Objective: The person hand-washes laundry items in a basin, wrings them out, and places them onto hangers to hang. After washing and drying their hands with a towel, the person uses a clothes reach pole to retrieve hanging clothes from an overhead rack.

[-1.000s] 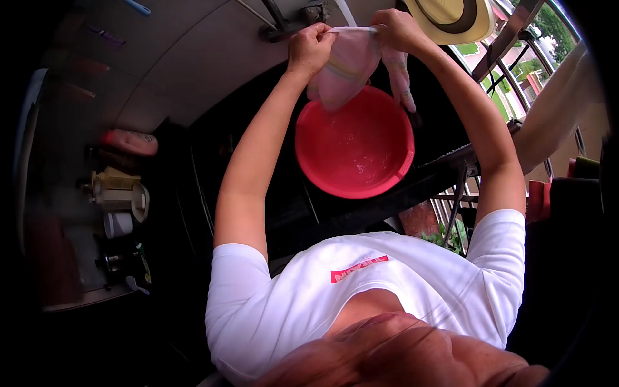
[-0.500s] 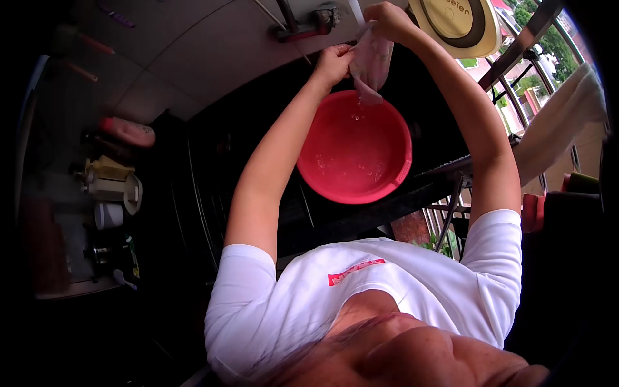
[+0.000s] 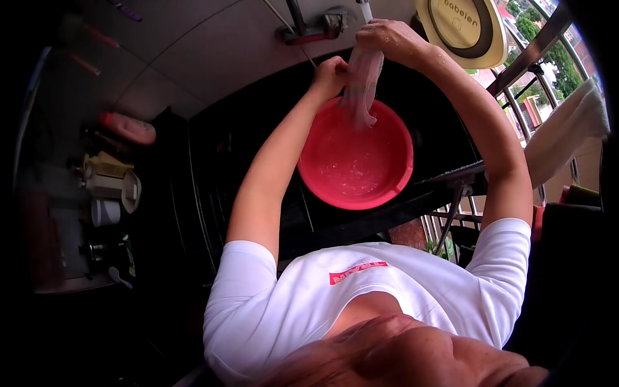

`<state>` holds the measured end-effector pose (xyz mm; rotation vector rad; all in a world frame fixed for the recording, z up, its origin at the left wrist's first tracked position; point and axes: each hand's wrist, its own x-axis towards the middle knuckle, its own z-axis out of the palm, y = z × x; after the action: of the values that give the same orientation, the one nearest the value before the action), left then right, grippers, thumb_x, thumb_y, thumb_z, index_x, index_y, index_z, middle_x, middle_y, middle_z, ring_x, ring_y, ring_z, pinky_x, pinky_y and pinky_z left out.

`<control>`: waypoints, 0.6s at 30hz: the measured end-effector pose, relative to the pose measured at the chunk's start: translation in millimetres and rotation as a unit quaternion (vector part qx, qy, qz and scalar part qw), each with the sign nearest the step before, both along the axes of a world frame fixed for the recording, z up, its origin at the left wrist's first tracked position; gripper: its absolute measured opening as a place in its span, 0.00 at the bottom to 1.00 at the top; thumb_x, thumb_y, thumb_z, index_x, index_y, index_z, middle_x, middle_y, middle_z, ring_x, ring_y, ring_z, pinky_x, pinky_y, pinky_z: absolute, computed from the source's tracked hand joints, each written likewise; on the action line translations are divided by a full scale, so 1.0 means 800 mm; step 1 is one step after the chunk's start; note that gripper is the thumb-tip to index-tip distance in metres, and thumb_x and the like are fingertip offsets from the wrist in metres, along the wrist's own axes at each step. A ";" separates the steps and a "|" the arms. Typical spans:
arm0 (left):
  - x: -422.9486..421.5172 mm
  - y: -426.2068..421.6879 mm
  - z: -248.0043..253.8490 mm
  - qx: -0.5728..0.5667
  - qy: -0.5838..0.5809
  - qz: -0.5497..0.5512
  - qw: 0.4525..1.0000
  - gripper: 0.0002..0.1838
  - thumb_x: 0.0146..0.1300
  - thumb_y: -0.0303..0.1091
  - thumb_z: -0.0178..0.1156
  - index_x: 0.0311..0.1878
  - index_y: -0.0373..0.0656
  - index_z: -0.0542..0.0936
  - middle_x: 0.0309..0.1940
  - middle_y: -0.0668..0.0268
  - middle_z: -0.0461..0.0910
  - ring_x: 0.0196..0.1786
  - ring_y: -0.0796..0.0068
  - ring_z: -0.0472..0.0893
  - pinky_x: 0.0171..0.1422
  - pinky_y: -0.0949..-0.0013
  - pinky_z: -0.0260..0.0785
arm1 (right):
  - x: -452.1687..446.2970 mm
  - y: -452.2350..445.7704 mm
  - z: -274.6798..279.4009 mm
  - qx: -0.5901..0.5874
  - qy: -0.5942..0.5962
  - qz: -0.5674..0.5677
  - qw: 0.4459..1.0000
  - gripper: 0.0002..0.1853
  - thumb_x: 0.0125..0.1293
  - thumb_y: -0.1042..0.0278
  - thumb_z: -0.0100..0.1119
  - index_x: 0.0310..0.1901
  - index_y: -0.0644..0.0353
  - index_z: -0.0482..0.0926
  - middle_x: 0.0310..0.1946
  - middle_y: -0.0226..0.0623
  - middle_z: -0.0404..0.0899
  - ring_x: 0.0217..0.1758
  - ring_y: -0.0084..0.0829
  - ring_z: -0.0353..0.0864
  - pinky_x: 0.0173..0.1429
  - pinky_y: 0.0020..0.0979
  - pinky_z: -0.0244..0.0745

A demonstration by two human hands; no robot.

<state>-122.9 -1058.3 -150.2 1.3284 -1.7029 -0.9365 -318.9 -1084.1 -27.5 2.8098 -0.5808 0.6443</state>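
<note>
My right hand (image 3: 392,40) is closed around the upper end of a thin, wet, pale cloth (image 3: 363,80). The cloth hangs down over a red plastic basin (image 3: 401,174), its lower end blurred and just inside the far rim. My left hand (image 3: 330,77) is closed at the cloth's left edge, its fingertips partly hidden. Water with ripples and bubbles lies in the basin. A narrow white spout (image 3: 365,9) comes down just above my right hand.
A wall fixture (image 3: 322,26) is behind the basin. To the right are a yellowish folding basin (image 3: 461,29), a hanging pale towel (image 3: 564,132) and window bars. A pink bottle (image 3: 132,129), a white cup (image 3: 105,213) and a brush (image 3: 120,277) stand at the left.
The cloth has gone from spread between both hands to hanging longer and narrower, lower over the basin. My right hand has shifted slightly down the view; the left has moved slightly.
</note>
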 end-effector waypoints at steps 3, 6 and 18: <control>0.016 -0.003 0.008 -0.084 -0.016 0.027 0.996 0.06 0.57 0.28 0.61 0.31 0.39 0.73 0.19 0.68 0.76 0.21 0.83 0.73 0.24 0.75 0.64 | -0.030 -0.007 -0.015 0.014 -0.024 -0.035 0.999 0.06 0.51 0.77 0.54 0.32 0.57 0.73 0.28 0.37 0.77 0.40 0.43 0.77 0.41 0.41 0.73; 0.009 0.006 0.025 -0.154 -0.050 0.047 0.986 0.07 0.56 0.29 0.62 0.29 0.39 0.73 0.17 0.69 0.75 0.21 0.83 0.73 0.25 0.75 0.65 | -0.034 -0.018 -0.030 0.088 -0.134 -0.045 0.986 0.09 0.49 0.81 0.52 0.32 0.58 0.77 0.30 0.39 0.79 0.39 0.46 0.79 0.41 0.39 0.74; 0.020 -0.074 0.070 -0.353 -0.309 0.017 0.883 0.31 0.54 0.27 0.58 0.64 0.40 0.65 0.64 0.55 0.65 0.68 0.50 0.61 0.75 0.58 0.47 | 0.012 -0.006 -0.031 0.419 -0.453 -0.122 0.777 0.10 0.54 0.84 0.51 0.33 0.64 0.81 0.28 0.32 0.80 0.31 0.21 0.76 0.36 0.24 0.73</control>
<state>-107.1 -1117.4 -94.2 1.1804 -2.1756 0.2075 -309.4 -1089.0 -52.3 2.7977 -1.7257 2.1493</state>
